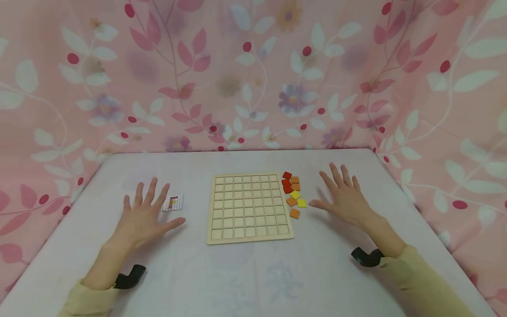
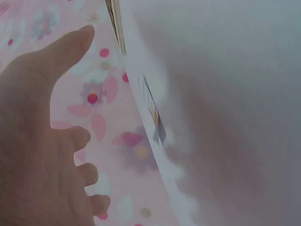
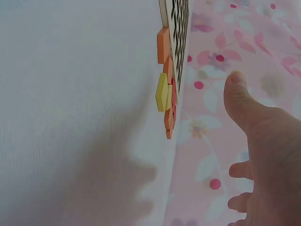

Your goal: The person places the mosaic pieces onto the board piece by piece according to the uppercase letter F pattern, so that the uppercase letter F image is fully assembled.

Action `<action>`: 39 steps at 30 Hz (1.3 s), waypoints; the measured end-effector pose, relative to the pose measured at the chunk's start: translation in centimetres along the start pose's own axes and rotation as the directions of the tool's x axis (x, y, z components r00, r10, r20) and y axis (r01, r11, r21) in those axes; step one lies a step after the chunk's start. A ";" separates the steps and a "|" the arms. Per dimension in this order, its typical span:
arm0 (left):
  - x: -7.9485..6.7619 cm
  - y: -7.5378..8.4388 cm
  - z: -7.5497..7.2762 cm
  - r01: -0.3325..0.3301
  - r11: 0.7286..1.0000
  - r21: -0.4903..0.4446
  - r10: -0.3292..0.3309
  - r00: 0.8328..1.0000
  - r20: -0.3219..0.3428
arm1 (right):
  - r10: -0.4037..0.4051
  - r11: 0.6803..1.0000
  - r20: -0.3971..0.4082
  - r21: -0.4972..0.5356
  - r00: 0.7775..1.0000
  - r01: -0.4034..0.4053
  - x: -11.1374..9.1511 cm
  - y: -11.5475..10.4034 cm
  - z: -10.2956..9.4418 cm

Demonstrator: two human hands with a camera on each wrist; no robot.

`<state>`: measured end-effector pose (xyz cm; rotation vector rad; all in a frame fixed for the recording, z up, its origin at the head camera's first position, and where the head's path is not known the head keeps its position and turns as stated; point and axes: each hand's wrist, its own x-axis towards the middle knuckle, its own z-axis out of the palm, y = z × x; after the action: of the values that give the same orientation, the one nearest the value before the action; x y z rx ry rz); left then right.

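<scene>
A pale wooden grid board (image 1: pixel 248 209) lies in the middle of the table, its square cells bare. Along its right side are scattered small square tiles: red tiles (image 1: pixel 287 189), orange tiles (image 1: pixel 295 214) and yellow tiles (image 1: pixel 302 203). To the board's left lies a small printed pattern card (image 1: pixel 173 202) with a grid on it. My left hand (image 1: pixel 142 220) is spread over the table beside the card, holding nothing. On the other side my right hand (image 1: pixel 346 200), fingers also spread, hovers right of the tiles. In the right wrist view its thumb (image 3: pixel 237 92) stands apart from a yellow tile (image 3: pixel 162 93).
A white cloth (image 1: pixel 253 281) with faint floral marks covers the table. Pink floral fabric (image 1: pixel 253 79) hangs behind it and at both sides. Black curved pieces (image 1: pixel 130 277) show at both wrists, by the beige sleeves (image 1: pixel 424 281).
</scene>
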<state>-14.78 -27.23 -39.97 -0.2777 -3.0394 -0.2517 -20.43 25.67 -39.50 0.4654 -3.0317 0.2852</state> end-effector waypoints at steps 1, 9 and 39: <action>0.1 0.3 0.1 -0.010 1.000 -0.018 0.010 1.000 0.018 | -0.004 1.000 0.002 0.013 1.000 0.004 0.2 -0.1 0.2; 0.4 3.1 1.4 -0.071 0.986 -0.148 0.090 0.988 0.123 | -0.020 0.988 -0.020 0.152 1.000 0.022 2.3 -0.6 1.5; 0.0 6.5 3.4 -0.108 0.888 -0.446 0.205 0.963 0.175 | 0.193 0.800 -0.069 0.589 0.979 -0.117 8.9 -3.3 5.8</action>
<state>-13.83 -20.30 -42.31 -0.6170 -3.1088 -0.9502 -28.08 18.86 -43.82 0.2025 -2.8039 1.2281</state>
